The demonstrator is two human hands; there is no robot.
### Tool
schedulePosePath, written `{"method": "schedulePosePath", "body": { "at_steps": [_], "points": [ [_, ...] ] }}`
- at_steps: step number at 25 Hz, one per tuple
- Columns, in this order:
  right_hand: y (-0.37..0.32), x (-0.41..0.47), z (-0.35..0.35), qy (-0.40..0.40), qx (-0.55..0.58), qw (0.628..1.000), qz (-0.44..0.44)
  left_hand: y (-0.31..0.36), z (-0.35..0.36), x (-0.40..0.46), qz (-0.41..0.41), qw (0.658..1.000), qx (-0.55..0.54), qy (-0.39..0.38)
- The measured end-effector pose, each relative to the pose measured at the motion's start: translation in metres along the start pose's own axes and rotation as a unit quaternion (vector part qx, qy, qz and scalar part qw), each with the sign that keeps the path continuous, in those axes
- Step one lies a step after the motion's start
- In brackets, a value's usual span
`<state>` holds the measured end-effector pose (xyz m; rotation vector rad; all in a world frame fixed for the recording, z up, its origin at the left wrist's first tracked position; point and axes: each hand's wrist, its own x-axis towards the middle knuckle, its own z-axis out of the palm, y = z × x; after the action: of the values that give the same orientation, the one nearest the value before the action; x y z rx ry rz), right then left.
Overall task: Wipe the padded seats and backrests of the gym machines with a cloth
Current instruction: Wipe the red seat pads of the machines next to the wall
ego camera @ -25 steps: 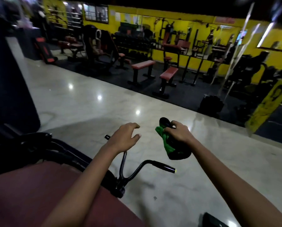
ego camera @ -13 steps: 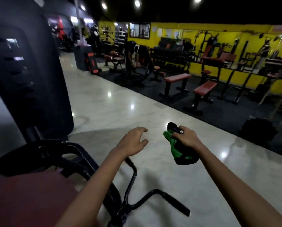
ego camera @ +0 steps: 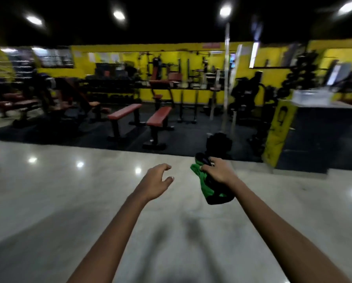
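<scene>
My right hand (ego camera: 218, 171) grips a bunched green and black cloth (ego camera: 208, 185), held out in the air over the pale polished floor (ego camera: 69, 201). My left hand (ego camera: 156, 179) hovers beside it, a little to the left, fingers loosely curled and holding nothing. Two flat benches with red padded tops stand ahead on the dark mat: one (ego camera: 124, 111) to the left, one (ego camera: 159, 116) to its right. Further red-padded machines (ego camera: 15, 103) stand at the far left. The view is blurred by motion.
A yellow wall (ego camera: 191, 60) with racks and machines runs across the back. A black bag-like object (ego camera: 219, 142) sits at the mat's edge beyond my right hand. A yellow panel (ego camera: 278, 131) and a counter (ego camera: 324, 111) stand on the right.
The view has swung up and right: the red seat, black handlebars and dark machine at the left have left the frame. Both hands keep their pose, the cloth still in my right hand.
</scene>
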<state>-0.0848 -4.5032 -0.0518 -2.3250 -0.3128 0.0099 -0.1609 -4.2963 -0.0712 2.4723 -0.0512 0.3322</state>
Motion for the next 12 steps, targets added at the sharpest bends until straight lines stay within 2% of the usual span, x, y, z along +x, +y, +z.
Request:
{"method": "schedulePosePath", "body": {
  "at_steps": [3,7,12],
  "points": [
    [0.061,0.016,-0.049,0.074,0.023,0.994,0.082,0.045,0.057,0.075,0.083,0.994,-0.024,-0.063],
    [0.133,0.024,-0.12,0.165,0.011,0.97,0.18,0.116,0.137,0.159,0.19,0.97,-0.067,-0.135],
    [0.206,0.024,-0.206,0.303,-0.017,0.897,0.321,0.21,0.23,0.251,0.337,0.906,-0.106,-0.234]
  ]
}}
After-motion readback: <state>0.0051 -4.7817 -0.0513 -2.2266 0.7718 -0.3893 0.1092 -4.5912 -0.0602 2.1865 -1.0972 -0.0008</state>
